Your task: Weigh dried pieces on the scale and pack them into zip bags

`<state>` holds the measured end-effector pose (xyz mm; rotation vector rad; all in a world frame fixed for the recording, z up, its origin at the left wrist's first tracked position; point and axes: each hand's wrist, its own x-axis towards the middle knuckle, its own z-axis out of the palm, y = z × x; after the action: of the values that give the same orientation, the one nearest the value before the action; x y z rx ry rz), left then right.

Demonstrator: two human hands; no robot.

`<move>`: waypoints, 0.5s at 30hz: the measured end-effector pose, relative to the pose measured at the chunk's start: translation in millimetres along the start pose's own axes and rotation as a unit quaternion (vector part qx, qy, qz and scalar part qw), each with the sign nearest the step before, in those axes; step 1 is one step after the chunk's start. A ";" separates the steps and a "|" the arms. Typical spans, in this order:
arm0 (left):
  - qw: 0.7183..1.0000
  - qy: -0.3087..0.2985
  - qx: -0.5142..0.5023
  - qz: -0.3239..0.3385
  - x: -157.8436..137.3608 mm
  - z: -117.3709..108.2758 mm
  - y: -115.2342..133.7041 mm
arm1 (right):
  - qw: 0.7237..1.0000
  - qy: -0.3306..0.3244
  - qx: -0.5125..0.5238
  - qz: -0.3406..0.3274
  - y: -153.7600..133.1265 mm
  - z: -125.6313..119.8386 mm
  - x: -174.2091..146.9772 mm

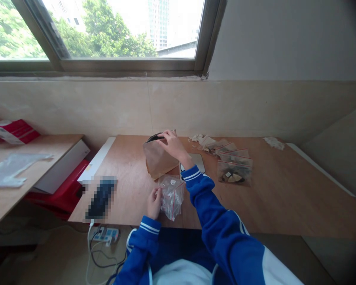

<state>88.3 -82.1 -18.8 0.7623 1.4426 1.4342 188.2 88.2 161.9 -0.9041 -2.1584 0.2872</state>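
A clear zip plastic bag (172, 198) with a red seal line and a small white label lies crumpled at the near side of the table. My left hand (154, 202) pinches its left edge between curled fingers. Beyond it stands a brown paper bag (161, 156), its mouth gaping and dark inside. My right hand (173, 145) is over that mouth with fingers stretched out and apart, the fingertips at the opening. What lies inside the paper bag is hidden. A pale flat pad with a dark edge (197, 161) is partly behind my right wrist.
Several filled zip bags (235, 170) lie to the right, near white crumpled scraps (206, 140). Another white scrap (274, 143) sits at the back right. A blurred-out phone (101, 200) with a cable is at left, above a power strip (106, 234). A second table (62, 148) stands left.
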 end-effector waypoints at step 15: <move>0.996 0.044 -0.035 0.071 -10.2 6.9 1.9 | 0.869 0.088 0.289 0.393 -8.1 59.6 -167.3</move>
<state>98.0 -88.4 -14.2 0.7796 1.4202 1.6367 217.3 -27.6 30.2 -1.3254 -1.3004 1.1329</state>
